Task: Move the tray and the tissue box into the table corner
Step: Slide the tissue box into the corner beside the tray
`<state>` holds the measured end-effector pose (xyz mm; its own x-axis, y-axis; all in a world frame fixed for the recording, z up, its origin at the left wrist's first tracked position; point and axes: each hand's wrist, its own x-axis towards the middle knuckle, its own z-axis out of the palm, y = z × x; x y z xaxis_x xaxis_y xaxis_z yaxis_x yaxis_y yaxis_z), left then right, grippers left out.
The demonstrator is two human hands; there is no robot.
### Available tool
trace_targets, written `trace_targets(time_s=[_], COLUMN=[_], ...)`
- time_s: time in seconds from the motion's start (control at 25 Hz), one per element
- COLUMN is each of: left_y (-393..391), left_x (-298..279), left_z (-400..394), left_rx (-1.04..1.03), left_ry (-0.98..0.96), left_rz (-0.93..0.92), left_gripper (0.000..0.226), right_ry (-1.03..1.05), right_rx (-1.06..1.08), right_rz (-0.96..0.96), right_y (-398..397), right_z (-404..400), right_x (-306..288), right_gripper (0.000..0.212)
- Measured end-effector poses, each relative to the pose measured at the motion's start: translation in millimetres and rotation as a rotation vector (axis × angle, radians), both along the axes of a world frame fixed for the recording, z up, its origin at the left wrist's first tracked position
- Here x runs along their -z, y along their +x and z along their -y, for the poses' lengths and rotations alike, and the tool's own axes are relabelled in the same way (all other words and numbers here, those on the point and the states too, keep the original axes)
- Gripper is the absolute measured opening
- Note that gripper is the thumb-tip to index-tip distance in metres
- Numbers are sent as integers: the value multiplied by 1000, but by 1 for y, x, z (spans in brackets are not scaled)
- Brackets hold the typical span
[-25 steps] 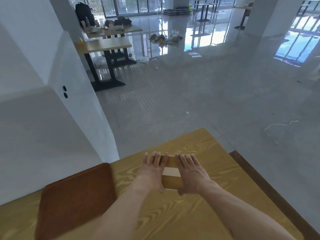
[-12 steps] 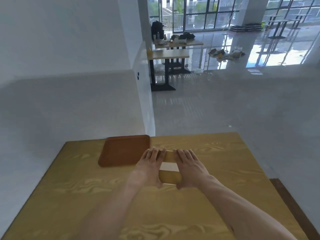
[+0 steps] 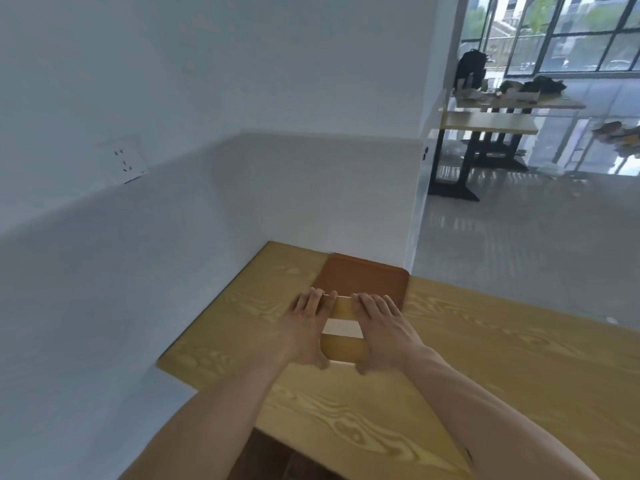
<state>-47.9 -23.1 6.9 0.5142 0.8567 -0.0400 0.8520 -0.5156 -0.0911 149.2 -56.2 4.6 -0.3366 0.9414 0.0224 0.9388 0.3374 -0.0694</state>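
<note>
Wood-grain worktop (image 3: 485,358) carries a brown tray (image 3: 363,280) against the white wall (image 3: 242,185), empty where it shows. Just before it, touching its near edge, sits the tissue box (image 3: 343,336), clamped between the left hand (image 3: 306,332) and right hand (image 3: 384,329).

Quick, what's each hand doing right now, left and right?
Left hand: closed on the left side of the tissue box.
Right hand: closed on the box's right side.

The left hand (image 3: 304,332) and right hand (image 3: 384,330) are bare. Both forearms are uncovered. No sleeves show.
</note>
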Motion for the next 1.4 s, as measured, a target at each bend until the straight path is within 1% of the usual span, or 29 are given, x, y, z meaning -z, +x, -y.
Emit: trace_targets(time_s=[0.16, 0.32, 0.44, 0.56, 0.76, 1.0, 1.16, 1.4], left_y=[-66, -135, -184, -228, -275, -289, -275, -244], left_x=[2, 7, 12, 17, 28, 49, 62, 68], left_z=[2, 0, -7, -18, -33, -66, -109, -173], left_rx=[-115, -181, -206, -209, -180, -170, -131, -77], left_ry=[-1, -25, -46, -71, -128, -221, -253, -250], left_rz=[6, 24, 60, 52, 32, 57, 79, 56], left_gripper=[129, 128, 128, 129, 129, 131, 131, 127], right_ry=[-12, -40, -60, -91, -134, -175, -227, -287], right_rx=[-134, -210, -233, -233, -202, -166, -121, -84], right_rz=[14, 23, 30, 36, 59, 90, 81, 46], right_y=[-62, -130, -178, -221, -270, -284, -270, -240], right_z=[-24, -45, -58, -69, -78, -99, -136, -197], right_x=[5, 11, 15, 18, 25, 33, 43, 60], right_gripper=[138, 137, 134, 134, 133, 135, 133, 132])
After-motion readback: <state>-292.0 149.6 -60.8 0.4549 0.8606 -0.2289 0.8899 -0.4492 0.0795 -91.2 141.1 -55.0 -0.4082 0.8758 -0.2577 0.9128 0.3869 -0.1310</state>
